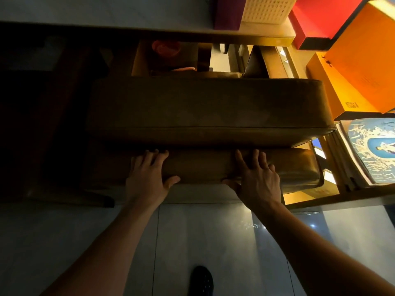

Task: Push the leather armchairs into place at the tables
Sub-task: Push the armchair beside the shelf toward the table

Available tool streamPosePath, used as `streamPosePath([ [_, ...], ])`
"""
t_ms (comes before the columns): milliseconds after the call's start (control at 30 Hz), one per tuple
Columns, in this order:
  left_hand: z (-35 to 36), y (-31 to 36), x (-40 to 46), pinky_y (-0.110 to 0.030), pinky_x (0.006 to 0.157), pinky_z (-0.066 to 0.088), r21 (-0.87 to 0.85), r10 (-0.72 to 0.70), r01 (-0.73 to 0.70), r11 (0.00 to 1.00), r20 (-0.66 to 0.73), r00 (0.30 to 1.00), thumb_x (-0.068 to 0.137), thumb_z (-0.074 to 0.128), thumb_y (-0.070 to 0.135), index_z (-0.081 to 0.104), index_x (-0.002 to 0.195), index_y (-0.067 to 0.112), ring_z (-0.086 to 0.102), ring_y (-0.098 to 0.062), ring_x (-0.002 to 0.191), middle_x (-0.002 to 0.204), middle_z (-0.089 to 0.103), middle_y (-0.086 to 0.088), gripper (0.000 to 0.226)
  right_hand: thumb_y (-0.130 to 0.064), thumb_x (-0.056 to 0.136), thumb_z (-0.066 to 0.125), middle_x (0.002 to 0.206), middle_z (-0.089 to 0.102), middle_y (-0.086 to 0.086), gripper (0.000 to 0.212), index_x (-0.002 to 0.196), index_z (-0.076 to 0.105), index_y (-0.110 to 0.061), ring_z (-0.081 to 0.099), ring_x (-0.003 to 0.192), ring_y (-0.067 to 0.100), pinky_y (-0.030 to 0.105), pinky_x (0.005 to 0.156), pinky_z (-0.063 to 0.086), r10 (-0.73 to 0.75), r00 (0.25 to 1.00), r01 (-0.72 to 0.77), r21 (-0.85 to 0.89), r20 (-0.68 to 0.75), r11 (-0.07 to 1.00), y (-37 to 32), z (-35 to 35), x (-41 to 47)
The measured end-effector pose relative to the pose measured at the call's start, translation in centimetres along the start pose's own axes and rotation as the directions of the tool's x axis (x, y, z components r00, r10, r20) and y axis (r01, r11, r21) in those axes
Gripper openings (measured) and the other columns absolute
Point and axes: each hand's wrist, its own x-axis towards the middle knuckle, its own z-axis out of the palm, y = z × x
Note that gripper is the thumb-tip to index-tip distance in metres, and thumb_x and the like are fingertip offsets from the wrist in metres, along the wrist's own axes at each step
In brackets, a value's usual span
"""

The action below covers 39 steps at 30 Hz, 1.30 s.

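Observation:
A brown leather armchair fills the middle of the head view, seen from above and behind, its seat cushion toward the table at the top. Both my hands rest on the padded top of its backrest. My left hand lies left of centre, fingers spread over the top and thumb wrapped on the near side. My right hand grips the same way right of centre. The chair's front edge sits under or against the table's wooden rim; which one is too dark to tell.
A low wooden shelf on the right holds a blue printed item, orange boxes and a red box. A dark wooden piece stands at the left. Glossy pale floor tiles and my dark shoe are below.

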Motion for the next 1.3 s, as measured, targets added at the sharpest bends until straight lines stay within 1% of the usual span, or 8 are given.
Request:
streamPosePath([
  [200,-0.1,0.0,-1.3,-0.053,0.102,0.043,-0.011,0.002,-0.002,1.0,-0.005,1.0,0.08,0.064,0.064,0.042,0.142,0.03,0.035,-0.03,0.13,0.142,0.045,-0.004,0.074,-0.082,0.086,0.034,0.165,0.009,0.02,0.094,0.159,0.002,-0.032,0.009,0.152,0.041,0.055,0.118,0.029,0.013,1.0,-0.014,0.02,0.013,1.0,-0.4,-0.1,-1.5],
  [333,0.1,-0.6,-3.1,-0.053,0.102,0.044,-0.001,0.008,-0.008,1.0,0.007,1.0,0.079,0.065,0.064,0.044,0.141,0.029,0.036,-0.031,0.131,0.142,0.047,-0.005,0.075,-0.081,0.087,0.034,0.164,0.012,0.022,0.093,0.159,0.005,-0.031,0.012,0.151,0.042,0.056,0.117,0.03,0.017,1.0,-0.017,0.016,0.01,1.0,-0.8,0.4,-3.5],
  [467,0.1,-0.9,-4.2,-0.055,0.106,0.039,-0.005,0.029,-0.029,1.0,0.01,1.0,0.08,0.065,0.062,0.044,0.142,0.028,0.034,-0.031,0.132,0.143,0.047,-0.006,0.074,-0.081,0.088,0.031,0.165,0.012,0.023,0.091,0.16,0.005,-0.031,0.012,0.151,0.042,0.057,0.116,0.03,0.019,1.0,-0.019,0.013,0.013,1.0,-1.1,0.7,-4.8],
  [600,0.1,-0.8,-4.0,-0.053,0.106,0.039,-0.018,0.023,-0.023,1.0,0.001,1.0,0.079,0.068,0.06,0.045,0.141,0.028,0.034,-0.029,0.13,0.142,0.047,-0.004,0.073,-0.081,0.087,0.033,0.165,0.011,0.023,0.093,0.159,0.004,-0.032,0.012,0.151,0.043,0.057,0.116,0.031,0.016,1.0,-0.017,0.013,0.022,1.0,-1.0,0.7,-4.6],
  [700,0.3,-0.8,-3.7,-0.053,0.107,0.038,-0.031,0.041,-0.042,0.999,-0.012,0.999,0.079,0.069,0.059,0.046,0.141,0.027,0.036,-0.031,0.131,0.141,0.049,-0.004,0.073,-0.081,0.087,0.03,0.166,0.008,0.022,0.093,0.159,0.0,-0.032,0.01,0.152,0.043,0.057,0.117,0.03,0.012,0.999,-0.012,0.001,0.03,1.0,-0.8,0.8,-4.2],
  [867,0.3,-0.5,-3.0,-0.052,0.115,0.028,-0.032,0.036,-0.036,0.999,0.003,0.999,0.083,0.064,0.061,0.04,0.145,0.029,0.03,-0.028,0.138,0.148,0.043,-0.002,0.074,-0.081,0.087,0.033,0.166,0.006,0.02,0.093,0.159,-0.001,-0.033,0.008,0.152,0.042,0.056,0.119,0.028,0.016,0.999,-0.016,0.013,0.034,1.0,-0.7,0.4,-3.4],
  [1167,0.0,0.0,-2.9,-0.05,0.114,0.03,-0.062,0.008,-0.007,0.998,0.01,1.0,0.082,0.066,0.058,0.042,0.145,0.028,0.03,-0.028,0.138,0.147,0.044,-0.001,0.074,-0.08,0.088,0.034,0.166,0.004,0.019,0.093,0.159,-0.003,-0.033,0.006,0.152,0.042,0.056,0.12,0.025,0.025,0.998,-0.026,0.02,0.053,0.999,-0.9,0.1,-3.2],
  [1300,0.1,-0.3,-2.9,-0.051,0.119,0.022,-0.051,0.018,-0.018,0.999,0.001,1.0,0.082,0.067,0.057,0.044,0.144,0.026,0.031,-0.029,0.14,0.147,0.046,-0.003,0.073,-0.08,0.087,0.032,0.166,0.002,0.02,0.094,0.158,-0.005,-0.033,0.005,0.152,0.042,0.056,0.12,0.025,0.023,0.998,-0.025,0.03,0.06,0.999,-0.7,0.7,-3.3],
])
